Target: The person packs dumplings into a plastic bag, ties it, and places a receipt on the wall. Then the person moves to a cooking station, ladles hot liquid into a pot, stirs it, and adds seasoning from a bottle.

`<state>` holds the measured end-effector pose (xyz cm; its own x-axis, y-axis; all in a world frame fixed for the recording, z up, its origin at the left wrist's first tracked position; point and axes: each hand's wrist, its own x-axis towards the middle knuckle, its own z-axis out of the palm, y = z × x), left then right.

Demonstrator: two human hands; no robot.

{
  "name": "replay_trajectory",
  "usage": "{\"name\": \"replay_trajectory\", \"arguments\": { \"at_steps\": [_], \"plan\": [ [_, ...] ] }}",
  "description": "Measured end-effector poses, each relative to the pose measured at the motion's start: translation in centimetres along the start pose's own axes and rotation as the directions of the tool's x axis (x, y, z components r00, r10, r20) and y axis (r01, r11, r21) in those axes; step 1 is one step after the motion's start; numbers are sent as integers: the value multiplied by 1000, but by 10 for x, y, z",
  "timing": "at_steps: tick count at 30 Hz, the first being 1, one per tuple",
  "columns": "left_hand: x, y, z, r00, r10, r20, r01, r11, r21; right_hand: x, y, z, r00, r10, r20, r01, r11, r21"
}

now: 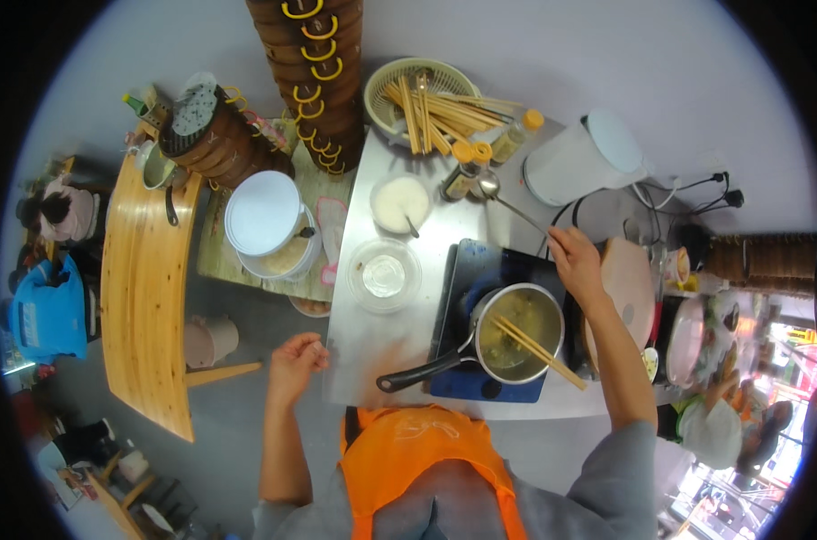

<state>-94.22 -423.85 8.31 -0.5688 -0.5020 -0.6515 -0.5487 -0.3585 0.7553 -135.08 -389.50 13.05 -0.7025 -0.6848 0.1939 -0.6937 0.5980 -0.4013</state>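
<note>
My right hand (pixel 576 263) grips the end of a long-handled metal ladle (pixel 520 214). The ladle's bowl is over by the orange-capped seasoning bottles (pixel 458 181). My left hand (pixel 297 361) is beside the left edge of the steel counter (pixel 374 331), its fingers curled together and nothing visible in them. Below my right hand, a saucepan (pixel 520 297) of yellowish liquid with bits in it sits on a dark induction cooker (pixel 468 277). Wooden chopsticks (pixel 540 351) lean across the pan's rim. A clear plastic bowl (pixel 384 275) and a bowl of white granules (pixel 400 202) with a spoon stand left of the cooker.
A basket (pixel 381 88) of chopsticks and a white electric kettle (pixel 577 162) stand at the back. Stacked bamboo steamers (pixel 317 81) rise on the left, near a lidded white bucket (pixel 263 216). Round pinkish lids (pixel 624 304) are at right. Other people (pixel 712 425) are farther off.
</note>
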Motion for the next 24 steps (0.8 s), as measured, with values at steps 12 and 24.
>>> {"name": "replay_trajectory", "arguments": {
  "at_steps": [12, 24],
  "plan": [
    [-39, 11, 39, 989, 147, 14, -147, 989, -15, -59, -69, -112, 947, 276, 162, -316, 734, 601],
    [-44, 50, 76, 891, 437, -119, -447, 892, -67, -325, -104, 0, 929, 315, 193, -313, 949, -44]
  ]
}}
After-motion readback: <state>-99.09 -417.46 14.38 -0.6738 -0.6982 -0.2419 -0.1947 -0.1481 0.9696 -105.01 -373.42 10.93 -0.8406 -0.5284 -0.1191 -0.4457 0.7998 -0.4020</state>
